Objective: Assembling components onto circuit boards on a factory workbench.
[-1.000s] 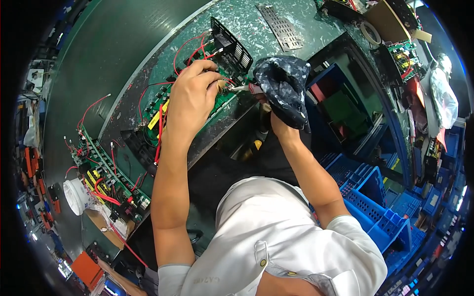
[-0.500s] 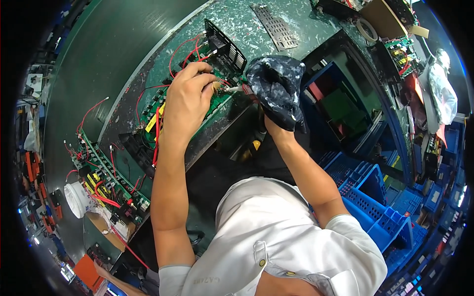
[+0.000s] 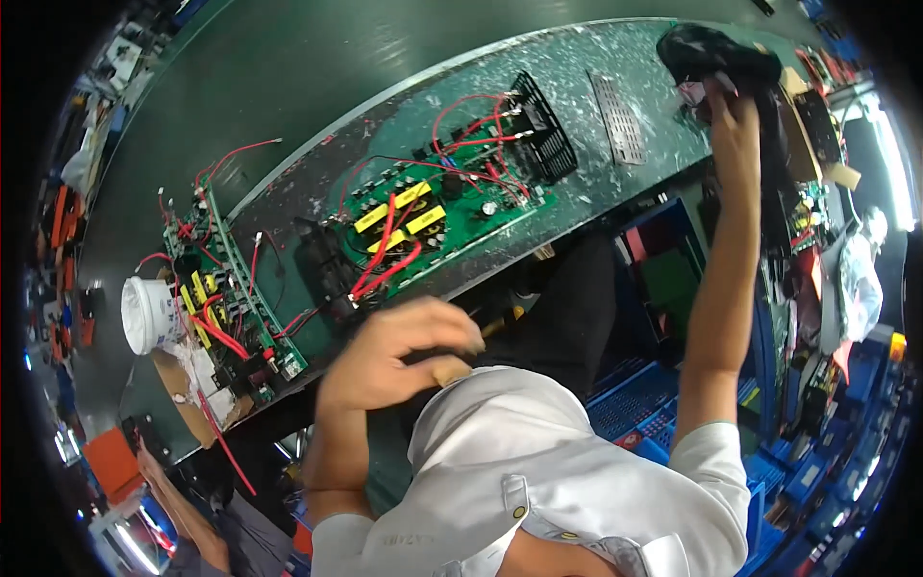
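Note:
My left hand (image 3: 394, 356) is raised in front of my shirt, blurred, its curled fingers apart from the thumb and nothing in it. A pale cover sits on the thumb tip. My right arm reaches to the far right, where my right hand (image 3: 735, 130) grips the near end of a black, bag-like bundle (image 3: 707, 50) with pale smears; its contents are hidden. Between the hands lies a green circuit board (image 3: 476, 213) with yellow-wrapped parts (image 3: 392, 209) and red wires. A black vented end plate (image 3: 546, 130) stands at its right end, a black bracket (image 3: 324, 258) at its left.
A perforated metal plate (image 3: 616, 120) lies on the white-smeared bench (image 3: 586, 183). A second wired board (image 3: 240, 279) and a white tub (image 3: 144, 315) stand at the left. Blue crates (image 3: 630, 404) are low on the right. Another person's arm (image 3: 178, 495) shows at lower left.
My right hand has carried the black bundle from the board to the far right. My left hand has left the board and drawn back toward my body. The view has shifted.

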`<state>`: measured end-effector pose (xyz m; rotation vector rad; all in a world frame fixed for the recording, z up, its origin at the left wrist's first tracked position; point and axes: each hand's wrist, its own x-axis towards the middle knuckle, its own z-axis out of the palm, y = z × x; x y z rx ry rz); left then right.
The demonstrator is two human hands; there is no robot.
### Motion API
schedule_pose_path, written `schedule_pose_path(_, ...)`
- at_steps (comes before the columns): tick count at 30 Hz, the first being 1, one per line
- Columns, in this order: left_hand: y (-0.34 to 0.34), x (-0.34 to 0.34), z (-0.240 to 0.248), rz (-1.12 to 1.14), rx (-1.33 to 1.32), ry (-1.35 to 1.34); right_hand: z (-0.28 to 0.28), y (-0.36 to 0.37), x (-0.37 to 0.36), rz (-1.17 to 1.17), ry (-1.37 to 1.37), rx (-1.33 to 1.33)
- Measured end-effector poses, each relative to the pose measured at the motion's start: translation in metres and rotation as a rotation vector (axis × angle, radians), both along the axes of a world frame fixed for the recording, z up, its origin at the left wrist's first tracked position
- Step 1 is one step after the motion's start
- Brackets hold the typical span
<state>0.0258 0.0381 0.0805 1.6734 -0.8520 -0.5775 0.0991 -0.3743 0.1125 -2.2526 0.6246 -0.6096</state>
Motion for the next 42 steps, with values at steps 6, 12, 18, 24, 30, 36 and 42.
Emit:
schedule_pose_path(6,0.026,-0.097,-0.170,0.162,0.502,0.179,-0.069,-0.115,0.060,0.166,0.142,-0.612)
schedule_pose_path(12,0.036,-0.126,-0.165,0.362,0.529,0.196,-0.053,0.020,0.037,0.198,0.378,-0.672)
schedule_pose_path(18,-0.008,-0.031,-0.026,0.214,0.098,-0.004,-0.061,0.024,0.041,0.151,0.655,-0.507)
schedule_pose_path(24,-0.037,0.061,0.023,0.616,0.376,-0.788,-0.093,-0.014,0.057,0.272,0.281,-0.462)
schedule_pose_path(30,-0.025,0.067,-0.009,0.531,0.642,-0.641,0.002,0.075,0.148,0.672,0.059,-0.413)
schedule_pose_path(36,-0.044,0.046,-0.018,0.706,0.529,-0.608,-0.038,0.163,0.200,1.588,0.391,-0.397)
schedule_pose_path(42,-0.052,0.043,-0.023,0.693,0.606,-0.678,-0.023,0.178,0.164,1.721,0.651,-0.304)
